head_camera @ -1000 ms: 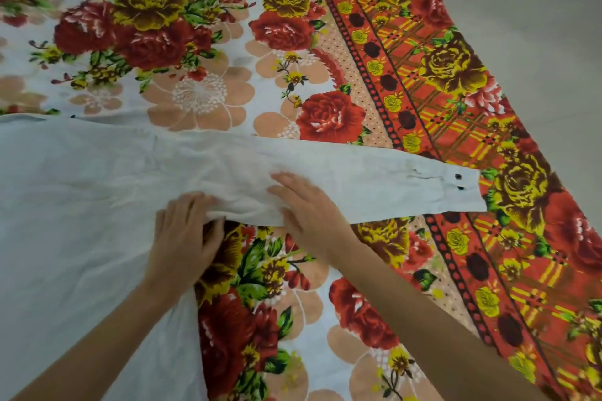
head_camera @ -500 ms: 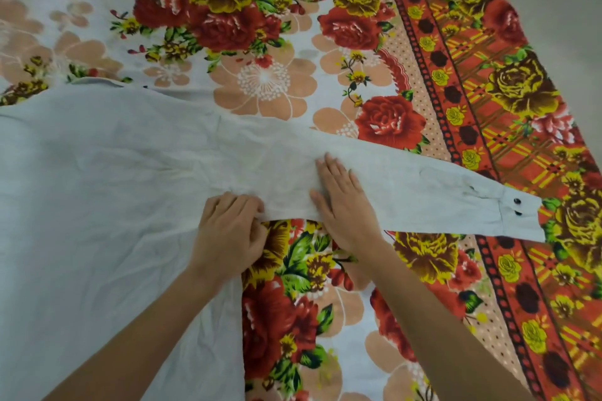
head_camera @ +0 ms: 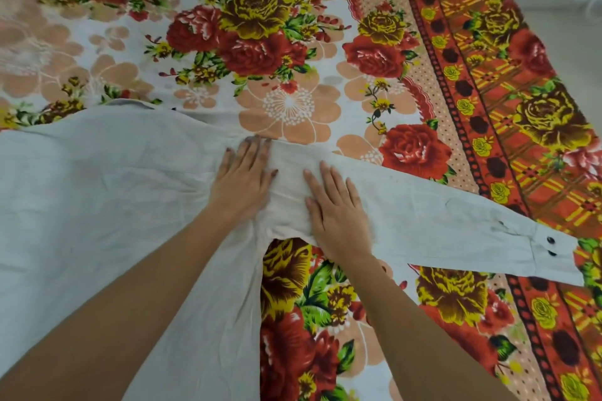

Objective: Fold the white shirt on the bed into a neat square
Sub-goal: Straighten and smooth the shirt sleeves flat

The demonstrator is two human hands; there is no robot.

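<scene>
Both hands have moved up from the sleeve's lower edge, where the left hand was bunched half a second ago, and now lie flat on the cloth with the left one opened out. The bed (head_camera: 293,42) fills most of the view, covered in a floral sheet with red and yellow roses and an orange patterned border along its right side. The white shirt (head_camera: 97,205) lies spread over the near left part of the bed, its body creased and running off the left and bottom edges of the view. One sleeve (head_camera: 439,215) extends from the body rightward across the sheet, reaching the orange border. The left hand (head_camera: 242,177) rests palm down where the sleeve joins the body, fingers extended and close together, fingertips at the sleeve's upper edge. The right hand (head_camera: 338,205) rests palm down just beside it on the sleeve, fingers spread slightly, its heel at the sleeve's lower edge. Neither hand grips anything; both press flat. The cuff (head_camera: 553,254) lies at the sleeve's far right end. Two dark buttons (head_camera: 551,246) sit on the cuff, one above the other.
</scene>
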